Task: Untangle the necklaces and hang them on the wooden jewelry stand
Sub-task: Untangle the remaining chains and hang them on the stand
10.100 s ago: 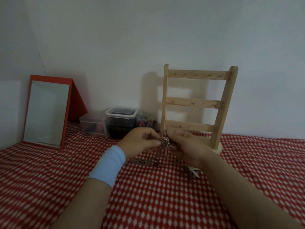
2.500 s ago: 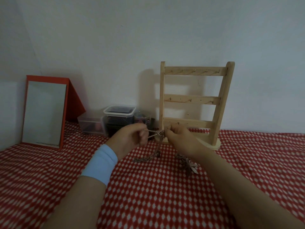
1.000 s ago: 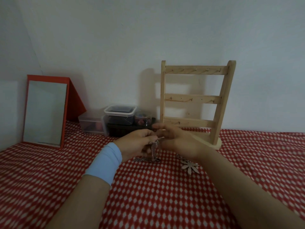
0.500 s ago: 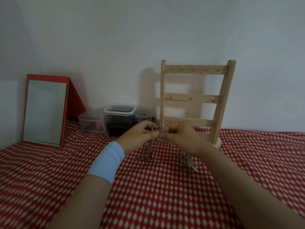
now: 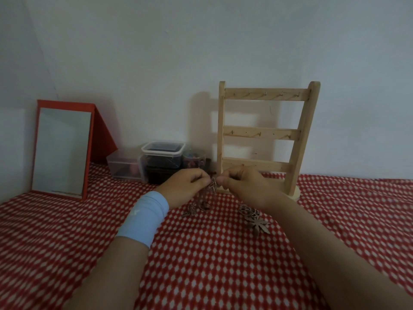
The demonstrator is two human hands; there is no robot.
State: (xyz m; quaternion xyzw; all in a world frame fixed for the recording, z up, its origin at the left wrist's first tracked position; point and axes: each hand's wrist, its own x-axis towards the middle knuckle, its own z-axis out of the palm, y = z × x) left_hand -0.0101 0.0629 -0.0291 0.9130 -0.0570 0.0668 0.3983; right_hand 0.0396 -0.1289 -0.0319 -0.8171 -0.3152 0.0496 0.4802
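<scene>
A knot of tangled necklace chains (image 5: 212, 186) hangs between my two hands just above the red checked cloth. My left hand (image 5: 185, 186), with a light blue wristband, pinches the knot from the left. My right hand (image 5: 243, 186) pinches it from the right. Loose chain (image 5: 196, 206) trails down onto the cloth below my left hand. A leaf-shaped pendant (image 5: 259, 225) with more chain lies under my right wrist. The wooden jewelry stand (image 5: 266, 135) rises right behind my hands, with three bars of small hooks, all bare.
A red-framed mirror (image 5: 62, 151) leans against the wall at the left. Clear plastic boxes (image 5: 163, 157) with small items stand between the mirror and the stand. The red checked cloth (image 5: 212, 265) covers the whole surface.
My hands have stayed close together on the knot, working it. The hanging chain has shifted slightly and the pendant lies a little further right on the cloth.
</scene>
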